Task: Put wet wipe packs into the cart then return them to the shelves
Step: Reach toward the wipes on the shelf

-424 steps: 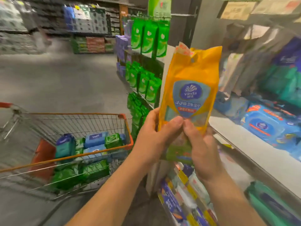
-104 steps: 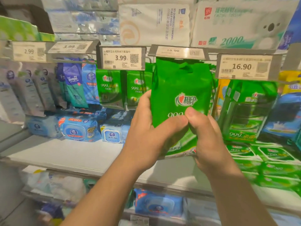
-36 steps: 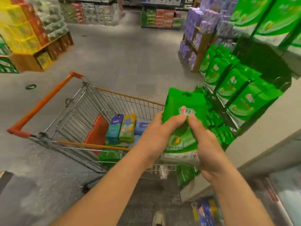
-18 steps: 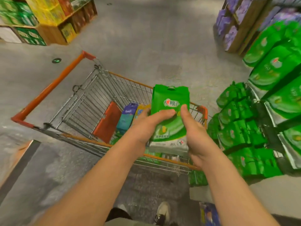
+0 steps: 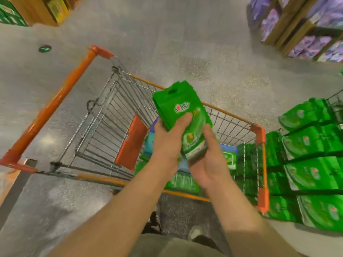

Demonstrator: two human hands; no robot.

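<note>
The green wet wipe pack (image 5: pixel 182 115) is a flat pouch with a white oval logo, a punched hang hole at its far end and a pale label at its near end. The left hand (image 5: pixel 169 140) grasps its left edge, thumb across the face; the right hand (image 5: pixel 210 160) cups its near end. It is held tilted above the cart (image 5: pixel 104 127). Below the hands, packs (image 5: pixel 182 179) fill the basket's right half. Left of the hands, the wire basket stands open. Right of the hands, hanging green packs (image 5: pixel 311 145) adjoin the orange rim.
</note>
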